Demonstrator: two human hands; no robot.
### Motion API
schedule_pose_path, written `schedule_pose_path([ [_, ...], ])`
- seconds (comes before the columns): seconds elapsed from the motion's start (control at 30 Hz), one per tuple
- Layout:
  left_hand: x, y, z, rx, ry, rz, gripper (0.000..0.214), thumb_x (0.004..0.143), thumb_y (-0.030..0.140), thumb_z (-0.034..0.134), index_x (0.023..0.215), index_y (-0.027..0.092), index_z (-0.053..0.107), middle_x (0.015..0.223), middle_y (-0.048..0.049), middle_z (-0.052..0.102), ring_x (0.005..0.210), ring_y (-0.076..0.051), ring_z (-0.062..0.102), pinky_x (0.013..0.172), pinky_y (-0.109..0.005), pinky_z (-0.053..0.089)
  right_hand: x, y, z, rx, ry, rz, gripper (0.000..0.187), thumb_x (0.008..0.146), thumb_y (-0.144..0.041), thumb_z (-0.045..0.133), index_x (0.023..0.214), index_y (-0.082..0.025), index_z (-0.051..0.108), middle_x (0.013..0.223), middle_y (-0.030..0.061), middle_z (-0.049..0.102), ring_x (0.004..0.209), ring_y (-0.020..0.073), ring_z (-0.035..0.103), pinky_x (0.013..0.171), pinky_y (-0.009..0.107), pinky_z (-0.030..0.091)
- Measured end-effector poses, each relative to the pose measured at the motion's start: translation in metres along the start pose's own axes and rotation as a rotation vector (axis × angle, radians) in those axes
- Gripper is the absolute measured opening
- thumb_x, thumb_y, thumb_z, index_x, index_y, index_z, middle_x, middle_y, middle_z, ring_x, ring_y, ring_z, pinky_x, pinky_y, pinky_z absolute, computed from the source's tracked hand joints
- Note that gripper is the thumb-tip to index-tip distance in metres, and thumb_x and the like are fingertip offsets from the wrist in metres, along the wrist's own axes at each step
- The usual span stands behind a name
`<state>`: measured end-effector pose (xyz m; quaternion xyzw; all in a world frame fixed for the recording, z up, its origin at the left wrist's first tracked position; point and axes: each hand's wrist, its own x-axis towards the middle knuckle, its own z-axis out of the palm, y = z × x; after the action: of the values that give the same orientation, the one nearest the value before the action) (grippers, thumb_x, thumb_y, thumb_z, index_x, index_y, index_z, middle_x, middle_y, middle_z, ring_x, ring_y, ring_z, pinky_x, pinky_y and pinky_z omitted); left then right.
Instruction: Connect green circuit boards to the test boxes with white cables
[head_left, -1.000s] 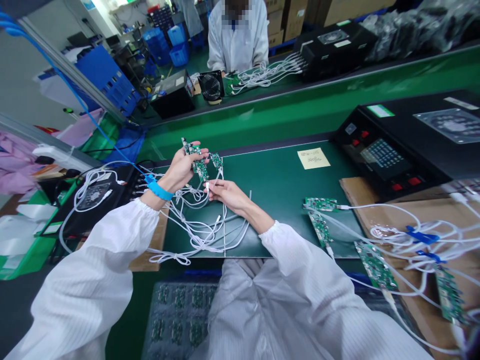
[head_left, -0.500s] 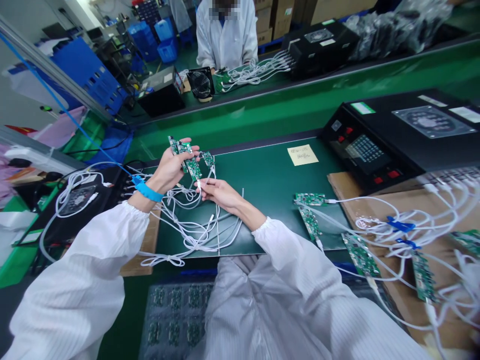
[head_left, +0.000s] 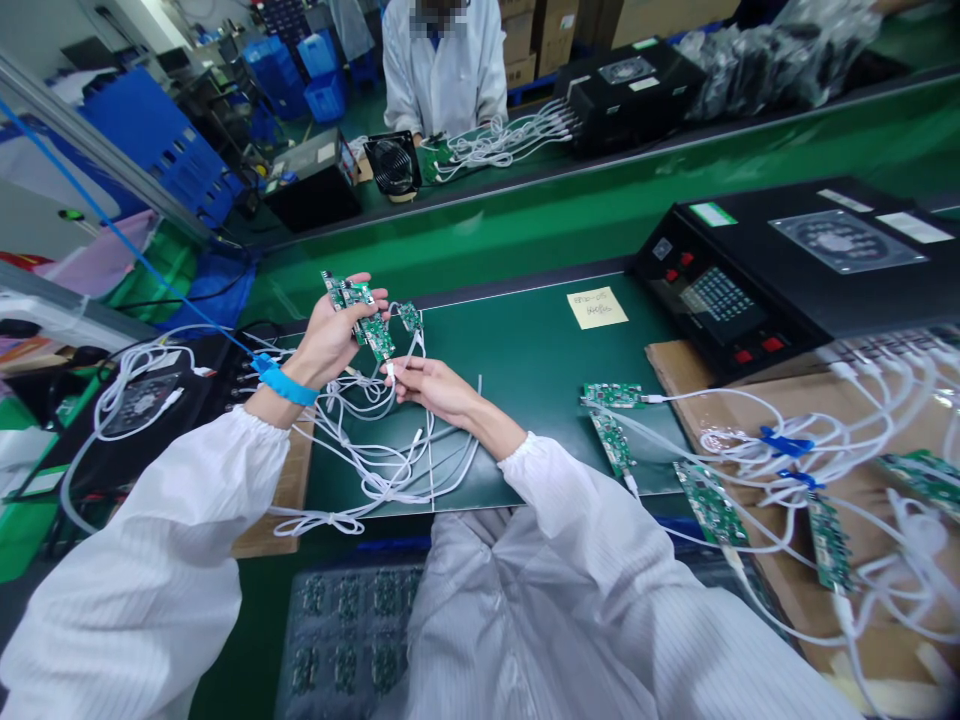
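My left hand (head_left: 334,335), with a blue wrist strap (head_left: 283,381) at its wrist, is closed on green circuit boards (head_left: 373,335) held above the green mat. How many boards it holds I cannot tell. The white plug of a USB cable (head_left: 390,371) meets the lower end of one board. My right hand (head_left: 435,388) pinches that plug between thumb and fingers. Just beyond the hands, a smaller green board (head_left: 409,317) has white cable running down from it. Loose white cables (head_left: 382,465) lie tangled below both hands.
On the right, a black test box (head_left: 787,270) feeds white cables to several circuit boards (head_left: 616,396). A yellow note (head_left: 597,307) lies on the mat. Another black box (head_left: 150,400) stands at left. A tray of boards (head_left: 345,630) sits below the table edge. A co-worker (head_left: 446,75) sits opposite.
The whole view has shifted slightly, so most things appear a little further left. Both hands keep the same grip on the boards and the plug.
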<state>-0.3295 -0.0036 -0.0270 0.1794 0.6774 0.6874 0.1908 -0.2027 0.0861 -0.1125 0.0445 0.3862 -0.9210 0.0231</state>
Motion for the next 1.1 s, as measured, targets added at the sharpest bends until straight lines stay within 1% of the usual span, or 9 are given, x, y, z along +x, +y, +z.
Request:
schedule_pose_path([
  [0.27, 0.001, -0.004, -0.001, 0.003, -0.031, 0.027, 0.047, 0.071, 0.007, 0.071, 0.115, 0.020, 0.060, 0.104, -0.0050, 0.073, 0.090, -0.017, 0.072, 0.089, -0.034, 0.060, -0.001, -0.002, 0.001, 0.032, -0.012, 0.021, 0.006, 0.090, -0.015, 0.072, 0.095, -0.012, 0.071, 0.082, 0.0011, 0.066, 0.066, 0.0072, 0.052, 0.067, 0.022, 0.049],
  [0.33, -0.001, -0.004, -0.001, 0.025, -0.055, 0.050, 0.047, 0.072, 0.008, 0.071, 0.115, 0.021, 0.059, 0.105, -0.0049, 0.072, 0.088, -0.017, 0.072, 0.087, -0.034, 0.061, -0.001, -0.001, 0.000, 0.033, 0.002, 0.027, 0.003, 0.092, -0.013, 0.069, 0.094, -0.012, 0.071, 0.081, 0.0011, 0.066, 0.065, 0.0069, 0.051, 0.066, 0.022, 0.048],
  [0.53, -0.010, -0.004, 0.005, 0.099, -0.100, 0.074, 0.045, 0.073, 0.016, 0.078, 0.113, 0.022, 0.059, 0.099, -0.0039, 0.073, 0.089, -0.019, 0.073, 0.086, -0.037, 0.062, 0.001, 0.001, 0.002, 0.004, 0.062, 0.048, 0.008, 0.095, -0.010, 0.065, 0.090, -0.012, 0.072, 0.078, 0.0012, 0.068, 0.060, 0.0055, 0.050, 0.062, 0.019, 0.045],
  [0.7, -0.013, -0.004, 0.005, 0.305, -0.022, 0.134, 0.038, 0.080, 0.029, 0.080, 0.113, 0.020, 0.064, 0.103, -0.0049, 0.076, 0.097, -0.020, 0.071, 0.088, -0.037, 0.060, 0.002, -0.001, 0.004, 0.022, 0.102, 0.043, 0.015, 0.097, -0.007, 0.061, 0.088, -0.013, 0.071, 0.076, 0.0001, 0.069, 0.057, 0.0047, 0.050, 0.061, 0.018, 0.048],
  [0.8, -0.011, -0.004, 0.002, 0.549, 0.085, 0.194, 0.038, 0.078, 0.031, 0.082, 0.113, 0.022, 0.069, 0.096, -0.0019, 0.074, 0.088, -0.018, 0.069, 0.076, -0.030, 0.056, 0.006, 0.000, 0.002, 0.022, 0.137, 0.027, 0.015, 0.097, -0.008, 0.061, 0.087, -0.014, 0.071, 0.075, -0.0001, 0.069, 0.056, 0.0048, 0.050, 0.059, 0.017, 0.048],
  [0.87, -0.012, -0.003, 0.002, 0.624, 0.152, 0.206, 0.040, 0.074, 0.030, 0.083, 0.111, 0.023, 0.071, 0.087, 0.0008, 0.071, 0.078, -0.015, 0.065, 0.068, -0.025, 0.052, 0.008, 0.001, 0.000, 0.034, 0.155, 0.010, 0.014, 0.097, -0.008, 0.062, 0.087, -0.014, 0.070, 0.075, 0.0000, 0.069, 0.055, 0.0049, 0.051, 0.058, 0.018, 0.049],
  [1.0, -0.016, 0.002, 0.004, 0.534, 0.163, 0.100, 0.059, 0.064, 0.021, 0.086, 0.120, 0.023, 0.067, 0.082, 0.0020, 0.072, 0.071, -0.015, 0.066, 0.066, -0.026, 0.052, 0.011, 0.005, -0.003, 0.055, 0.205, -0.042, 0.006, 0.094, -0.011, 0.069, 0.090, -0.014, 0.071, 0.077, 0.0003, 0.071, 0.055, 0.0046, 0.052, 0.058, 0.018, 0.051],
  [1.07, -0.018, 0.004, 0.004, 0.489, 0.156, 0.060, 0.062, 0.060, 0.020, 0.086, 0.118, 0.021, 0.068, 0.082, 0.0012, 0.073, 0.070, -0.015, 0.067, 0.068, -0.027, 0.054, 0.012, 0.006, -0.005, 0.030, 0.224, -0.064, 0.000, 0.092, -0.014, 0.072, 0.092, -0.014, 0.073, 0.078, 0.0001, 0.071, 0.055, 0.0042, 0.052, 0.058, 0.017, 0.051],
  [1.1, -0.018, 0.005, 0.004, 0.473, 0.163, 0.050, 0.060, 0.058, 0.020, 0.087, 0.115, 0.020, 0.069, 0.080, 0.0011, 0.073, 0.069, -0.015, 0.066, 0.068, -0.027, 0.054, 0.013, 0.007, -0.005, 0.015, 0.225, -0.070, 0.002, 0.091, -0.016, 0.074, 0.092, -0.014, 0.073, 0.078, 0.0001, 0.071, 0.055, 0.0041, 0.052, 0.058, 0.017, 0.051],
])
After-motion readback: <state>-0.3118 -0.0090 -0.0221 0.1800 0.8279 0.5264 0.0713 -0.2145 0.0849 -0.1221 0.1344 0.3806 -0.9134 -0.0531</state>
